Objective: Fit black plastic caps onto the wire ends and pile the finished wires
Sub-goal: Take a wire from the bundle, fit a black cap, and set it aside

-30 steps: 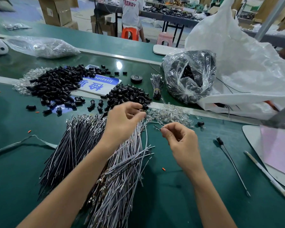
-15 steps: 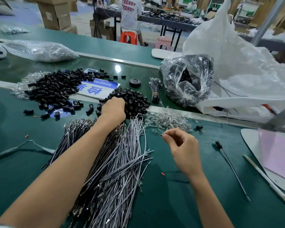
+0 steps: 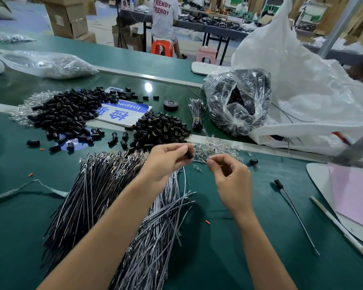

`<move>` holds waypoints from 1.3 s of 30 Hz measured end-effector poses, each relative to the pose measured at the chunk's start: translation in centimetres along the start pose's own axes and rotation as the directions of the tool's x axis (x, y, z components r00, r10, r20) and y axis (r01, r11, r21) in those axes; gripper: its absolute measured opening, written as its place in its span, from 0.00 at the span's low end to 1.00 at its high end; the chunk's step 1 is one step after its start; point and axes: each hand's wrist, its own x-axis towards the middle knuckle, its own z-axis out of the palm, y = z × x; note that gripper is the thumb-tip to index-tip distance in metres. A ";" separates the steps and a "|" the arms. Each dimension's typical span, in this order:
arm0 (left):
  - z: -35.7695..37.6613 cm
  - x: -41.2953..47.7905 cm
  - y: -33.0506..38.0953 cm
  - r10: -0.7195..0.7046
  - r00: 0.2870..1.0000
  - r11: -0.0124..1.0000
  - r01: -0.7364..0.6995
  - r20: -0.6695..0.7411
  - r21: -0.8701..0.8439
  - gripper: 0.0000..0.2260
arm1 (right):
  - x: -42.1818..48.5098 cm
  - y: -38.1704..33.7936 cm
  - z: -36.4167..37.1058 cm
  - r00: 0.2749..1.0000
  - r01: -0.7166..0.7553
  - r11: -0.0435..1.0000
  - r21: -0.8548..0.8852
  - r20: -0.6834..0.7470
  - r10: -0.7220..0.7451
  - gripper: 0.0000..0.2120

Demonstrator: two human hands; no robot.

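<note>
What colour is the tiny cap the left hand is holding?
Black. The cap pinched in the left hand shows best in the head view.

In the upper middle of the frame, a person's white T-shirt [image 3: 162, 19] carries on its back the word "TRENDY" in pink capital letters, printed twice, one line under the other. Left of centre lies a blue and white sign [image 3: 124, 115], seen upside down. Its blue band shows "Inspec" in white, and the rest is hidden under black caps [image 3: 71, 114]. Below this band stand large blue Chinese characters, which I cannot read with certainty.
</note>
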 end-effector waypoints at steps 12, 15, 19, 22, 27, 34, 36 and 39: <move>-0.3 -1.2 -2.2 -0.034 0.998 0.945 0.051 0.057 -0.323 0.08 | 0.0 0.3 0.8 1.000 0.015 1.000 0.022 0.025 -0.016 0.06; -0.5 -1.4 -2.3 -0.008 0.998 0.938 0.031 0.068 -0.346 0.10 | -0.1 0.3 0.7 0.999 0.030 0.999 0.033 0.019 -0.031 0.05; -0.7 -1.4 -2.4 0.037 0.996 0.936 -0.007 0.079 -0.352 0.13 | -0.3 0.1 0.3 0.998 0.055 0.998 0.022 0.010 -0.055 0.05; -0.8 -1.4 -2.6 0.063 0.994 0.959 -0.035 0.090 -0.282 0.14 | -0.3 0.0 0.2 0.998 0.066 0.998 0.009 0.010 -0.066 0.05; -0.7 -1.5 -3.0 0.105 0.986 0.985 -0.086 0.127 -0.147 0.14 | -0.4 -0.1 0.2 0.996 0.093 0.996 -0.001 0.007 -0.093 0.03; -0.7 -1.6 -3.2 0.131 0.984 0.991 -0.127 0.118 -0.049 0.12 | -0.7 -0.4 0.7 0.994 0.093 0.994 0.062 -0.067 -0.089 0.05; -0.8 -1.6 -3.2 0.139 0.984 0.990 -0.137 0.110 -0.031 0.11 | -0.8 -0.4 0.8 0.993 0.091 0.993 0.080 -0.081 -0.084 0.07; -0.8 -1.6 -3.2 0.138 0.985 0.990 -0.134 0.103 -0.037 0.12 | -0.9 -0.4 0.9 0.994 0.079 0.990 0.117 -0.088 -0.069 0.09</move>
